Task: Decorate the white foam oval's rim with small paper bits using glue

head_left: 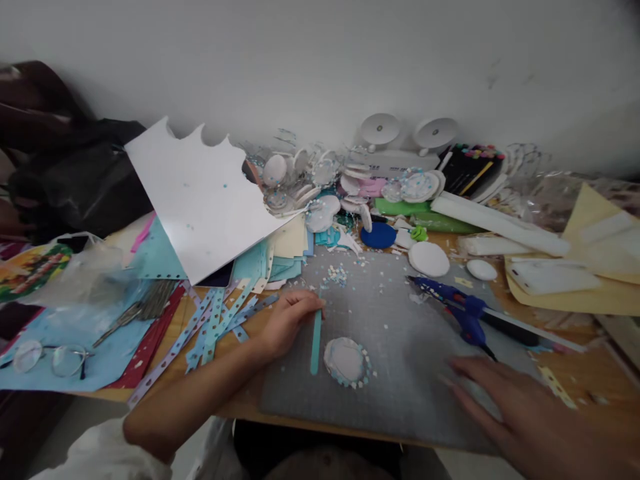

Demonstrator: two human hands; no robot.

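My left hand is closed, pinching the top end of a teal craft stick over the grey cutting mat. Just right of the stick lies a white round disc edged with small pale-blue and white bits. My right hand, blurred, hovers low at the mat's right side with its fingers apart and nothing visible in them. Beyond it rests a blue hot glue gun with a glue stick sticking out of its back. A small heap of blue and white bits sits above the left hand.
Scissors, eyeglasses and punched paper strips lie at the left. A large white scalloped sheet leans over coloured papers. Decorated discs, a blue oval and a marker box crowd the back by the wall.
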